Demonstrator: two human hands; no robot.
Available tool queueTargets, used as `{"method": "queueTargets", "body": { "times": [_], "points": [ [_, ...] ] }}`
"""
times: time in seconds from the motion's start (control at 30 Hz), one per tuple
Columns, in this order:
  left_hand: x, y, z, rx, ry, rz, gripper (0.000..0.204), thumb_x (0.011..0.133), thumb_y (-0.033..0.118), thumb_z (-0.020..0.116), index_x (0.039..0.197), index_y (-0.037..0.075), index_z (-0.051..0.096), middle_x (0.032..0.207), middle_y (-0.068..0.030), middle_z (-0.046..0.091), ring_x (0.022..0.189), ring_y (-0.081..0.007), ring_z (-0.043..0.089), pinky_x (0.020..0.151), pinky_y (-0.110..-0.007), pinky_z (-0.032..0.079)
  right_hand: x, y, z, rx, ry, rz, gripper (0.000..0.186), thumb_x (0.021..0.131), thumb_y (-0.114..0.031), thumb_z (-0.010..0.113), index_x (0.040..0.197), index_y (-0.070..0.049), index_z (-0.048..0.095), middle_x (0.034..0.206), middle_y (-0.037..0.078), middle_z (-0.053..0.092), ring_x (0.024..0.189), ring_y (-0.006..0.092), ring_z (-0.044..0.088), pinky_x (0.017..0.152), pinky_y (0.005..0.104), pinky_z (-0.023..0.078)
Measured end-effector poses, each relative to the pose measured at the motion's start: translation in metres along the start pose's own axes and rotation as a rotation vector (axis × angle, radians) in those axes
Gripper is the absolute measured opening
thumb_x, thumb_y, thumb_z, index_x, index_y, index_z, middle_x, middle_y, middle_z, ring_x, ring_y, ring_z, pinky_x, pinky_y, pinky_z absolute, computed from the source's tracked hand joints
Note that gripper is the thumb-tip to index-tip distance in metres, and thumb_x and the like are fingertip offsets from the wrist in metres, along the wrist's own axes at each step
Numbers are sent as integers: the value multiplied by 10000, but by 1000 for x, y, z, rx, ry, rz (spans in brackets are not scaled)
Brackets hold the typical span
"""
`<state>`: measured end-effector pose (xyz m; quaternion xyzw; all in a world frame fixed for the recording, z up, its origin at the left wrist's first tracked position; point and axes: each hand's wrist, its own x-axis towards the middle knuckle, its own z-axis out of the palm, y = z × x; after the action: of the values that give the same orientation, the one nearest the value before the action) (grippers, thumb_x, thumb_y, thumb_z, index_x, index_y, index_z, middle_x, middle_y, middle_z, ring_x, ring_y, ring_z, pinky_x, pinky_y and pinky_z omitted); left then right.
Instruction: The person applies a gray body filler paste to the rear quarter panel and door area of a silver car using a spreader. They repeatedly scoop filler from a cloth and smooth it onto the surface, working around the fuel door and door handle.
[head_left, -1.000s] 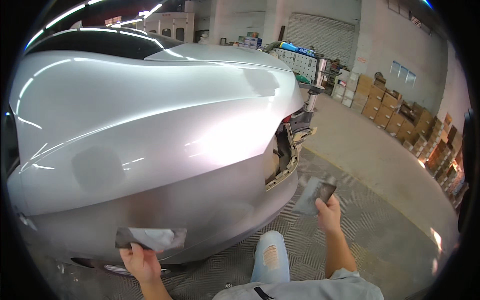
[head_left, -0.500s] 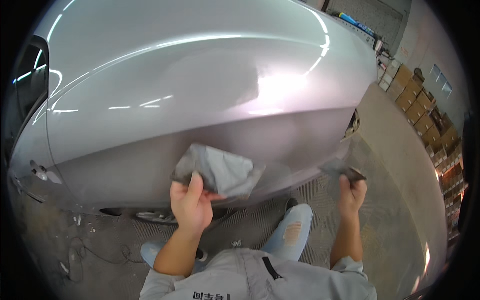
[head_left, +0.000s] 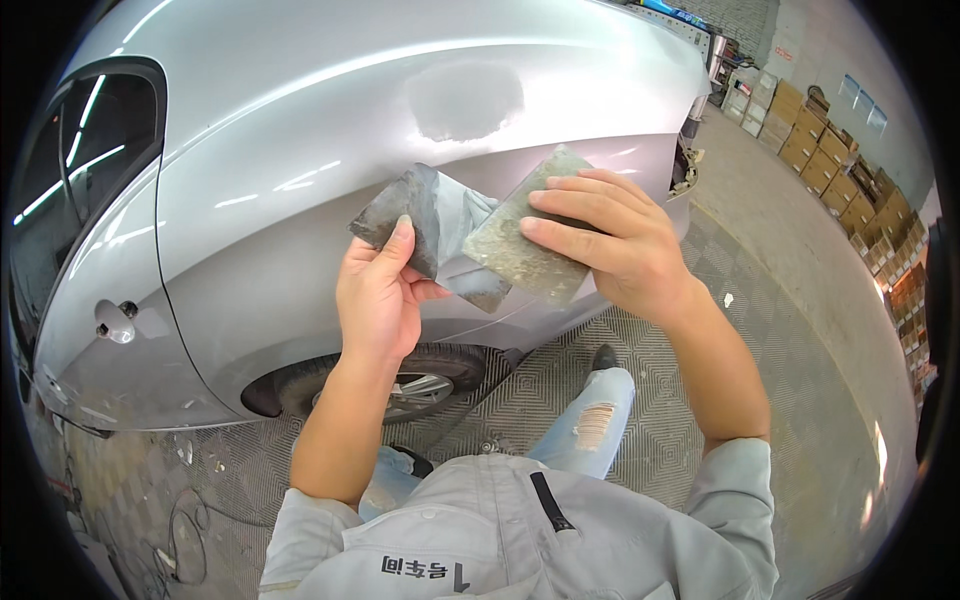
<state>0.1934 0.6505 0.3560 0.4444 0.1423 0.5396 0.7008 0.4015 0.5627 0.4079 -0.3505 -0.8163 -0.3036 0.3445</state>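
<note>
My left hand [head_left: 380, 300] grips a dark, smeared putty board [head_left: 398, 210], thumb on top and fingers beneath. Pale grey putty [head_left: 458, 215] covers part of that board. In my right hand [head_left: 630, 245] is a flat rectangular putty spreader [head_left: 520, 245], greenish grey and stained, with my fingers spread over its upper face. The spreader overlaps the right side of the board from above; whether they touch, I cannot tell. Behind both hands stands the silver car's rear side panel [head_left: 280, 240]. A matt grey filler patch [head_left: 465, 100] lies on its upper part.
The car's rear wheel [head_left: 430, 385] sits below my hands, and a door handle [head_left: 117, 322] is at left. Patterned mats [head_left: 660, 390] cover the floor around my feet. A cable [head_left: 195, 525] lies at lower left. Stacked cardboard boxes [head_left: 820, 165] line the right wall.
My right hand has come in from the right, bringing the spreader over the putty board. My left hand has moved slightly up. The car now shows higher in view, with more wheel visible.
</note>
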Motion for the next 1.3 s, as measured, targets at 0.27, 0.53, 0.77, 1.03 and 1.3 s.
{"method": "queueTargets", "body": {
  "times": [0.27,0.53,0.77,1.03,1.3],
  "points": [
    [-3,-1,20,119,80,156,163,913,139,508,1021,24,548,860,-68,638,638,-132,630,463,-253,525,5,5,-4,96,-191,-102,348,609,7,575,926,-96,672,963,60,633,926,252,601,833,379,483],
    [-16,-2,31,379,189,411,179,902,111,523,1041,3,551,899,-79,629,691,-132,627,473,-258,526,4,9,-7,121,-329,-144,283,624,-36,577,893,-82,653,940,48,636,887,225,607,786,364,487],
    [-15,46,-19,260,225,608,212,919,132,480,1097,24,519,953,-85,623,745,-151,632,554,-288,544,12,31,10,13,-152,275,237,719,2,521,908,-99,622,873,44,634,856,235,599,707,347,483],
    [-58,3,-90,27,292,103,282,904,135,496,1170,43,473,985,-91,619,756,-194,651,497,-322,565,86,55,52,-183,-5,181,278,740,15,514,967,-103,623,894,48,635,837,236,599,711,338,484],
    [-78,-22,-124,-68,227,-55,210,904,99,486,1097,17,497,944,-98,622,721,-191,651,484,-315,577,63,39,83,-225,86,186,250,750,-24,527,964,-107,625,975,35,621,897,239,587,755,348,481]
  ]
}}
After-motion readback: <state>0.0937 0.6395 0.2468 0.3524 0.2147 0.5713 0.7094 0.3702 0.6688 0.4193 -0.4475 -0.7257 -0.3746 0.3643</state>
